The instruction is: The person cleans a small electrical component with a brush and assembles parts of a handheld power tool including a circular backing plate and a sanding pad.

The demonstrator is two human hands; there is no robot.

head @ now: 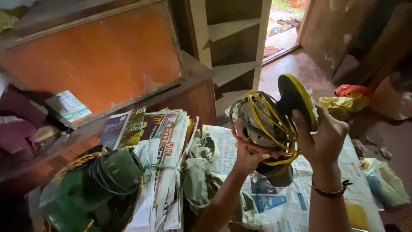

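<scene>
My left hand (pixel 247 158) grips from below a worn, dirty bundle (pixel 259 121) wrapped in loops of yellow cord (pixel 274 120), held up above a spread newspaper (pixel 287 202). My right hand (pixel 322 136), with a bracelet on the wrist, holds a dark round disc with a yellow rim (pixel 295 99) pressed against the right side of the bundle. A dark object (pixel 274 175) hangs or lies just beneath the bundle; I cannot tell which.
A green round machine part (pixel 92 189) sits at lower left beside a tied stack of newspapers (pixel 161 163) and a crumpled cloth (pixel 199 176). An orange wooden cabinet (pixel 98 60) and pale shelves (pixel 234 47) stand behind. Plastic bags (pixel 347 101) lie on the floor at right.
</scene>
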